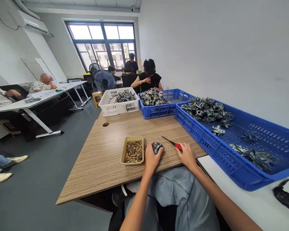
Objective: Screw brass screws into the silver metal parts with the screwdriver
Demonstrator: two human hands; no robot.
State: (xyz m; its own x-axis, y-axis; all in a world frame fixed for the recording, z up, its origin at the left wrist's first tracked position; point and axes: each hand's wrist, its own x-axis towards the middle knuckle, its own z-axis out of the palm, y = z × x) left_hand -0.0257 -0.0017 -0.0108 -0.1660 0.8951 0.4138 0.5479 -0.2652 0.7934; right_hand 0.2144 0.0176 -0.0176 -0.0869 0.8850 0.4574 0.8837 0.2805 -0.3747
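My left hand (153, 156) is closed around a small grey metal carburetor (157, 147), keeping it at the table top near the front edge. Its fingers cover part of the casting. To the right, my right hand (186, 155) grips the red handle of a screwdriver (177, 146), whose dark shaft points left and away from me, low over the wood. Just left of my left hand stands a tan plastic tray (122, 156) filled with small brass pieces (134, 151).
A blue crate (214, 160) with heaped carburetors (207, 109) flanks the wooden table (98, 160) on the right. At its far edge are a second blue crate (154, 112) and a white crate (110, 110), both holding metal parts. A person (149, 78) sits behind them.
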